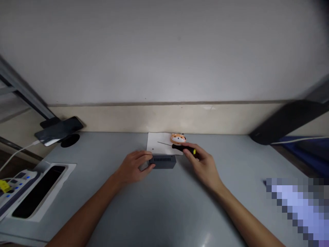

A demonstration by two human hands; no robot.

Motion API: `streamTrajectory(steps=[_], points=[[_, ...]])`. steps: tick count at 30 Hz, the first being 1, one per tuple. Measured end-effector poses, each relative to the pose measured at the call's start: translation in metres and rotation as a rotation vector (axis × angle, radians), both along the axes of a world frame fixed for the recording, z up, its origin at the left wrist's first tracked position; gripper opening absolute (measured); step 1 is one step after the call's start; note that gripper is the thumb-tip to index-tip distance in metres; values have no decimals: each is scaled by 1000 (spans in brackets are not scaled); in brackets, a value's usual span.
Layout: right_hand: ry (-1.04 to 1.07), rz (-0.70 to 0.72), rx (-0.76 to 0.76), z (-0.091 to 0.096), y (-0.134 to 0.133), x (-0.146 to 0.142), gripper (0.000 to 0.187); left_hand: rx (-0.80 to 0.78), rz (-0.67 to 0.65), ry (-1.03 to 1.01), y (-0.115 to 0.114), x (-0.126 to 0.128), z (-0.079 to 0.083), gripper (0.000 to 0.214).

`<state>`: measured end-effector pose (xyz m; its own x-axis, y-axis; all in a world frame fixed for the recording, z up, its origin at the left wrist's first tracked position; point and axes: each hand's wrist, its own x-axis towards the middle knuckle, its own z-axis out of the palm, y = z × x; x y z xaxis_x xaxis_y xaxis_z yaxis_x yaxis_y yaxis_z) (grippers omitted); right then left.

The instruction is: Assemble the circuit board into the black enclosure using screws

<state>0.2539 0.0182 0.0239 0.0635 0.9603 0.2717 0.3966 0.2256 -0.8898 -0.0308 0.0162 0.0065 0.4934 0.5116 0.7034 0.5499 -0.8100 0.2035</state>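
A small dark grey box with vent slots (162, 161) lies on the grey table (164, 206) near the back wall. My left hand (135, 167) rests at the box's left end, fingers curled against it. My right hand (202, 164) is just right of the box, its fingers closed on a small screwdriver (183, 148) with a black and yellow handle; the thin shaft points left over a white sheet of paper (157, 144). An orange animal-shaped figure (178, 138) sits on the paper behind the screwdriver.
A phone (59, 130) on a stand with a white cable is at the back left. A white power strip and a white tray with a dark slot (38, 192) lie at the left edge. A dark slanted bar (288, 120) stands at the right.
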Motion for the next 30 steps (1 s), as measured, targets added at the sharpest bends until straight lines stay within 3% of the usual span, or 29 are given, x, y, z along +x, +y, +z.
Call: streamTrajectory(steps=[4,8,15,20,25,30], points=[[-23,117,-30,-13,1,-6,34,-35,14,-1,-1,-3,2,21],[-48,133,-58,-20,2,-6,37,-50,18,34,-1,-7,6,20],[1,30,-69,-12,5,1,41,-42,57,27,-5,2,7,27],[204,-85,-64,0,10,14,45,-77,36,58,-7,6,3,28],[450,-164,-73,-1,17,24,42,-68,3,36,-4,0,8,27],[516,-180,-98,-1,17,23,41,-61,3,1,-3,0,10,26]])
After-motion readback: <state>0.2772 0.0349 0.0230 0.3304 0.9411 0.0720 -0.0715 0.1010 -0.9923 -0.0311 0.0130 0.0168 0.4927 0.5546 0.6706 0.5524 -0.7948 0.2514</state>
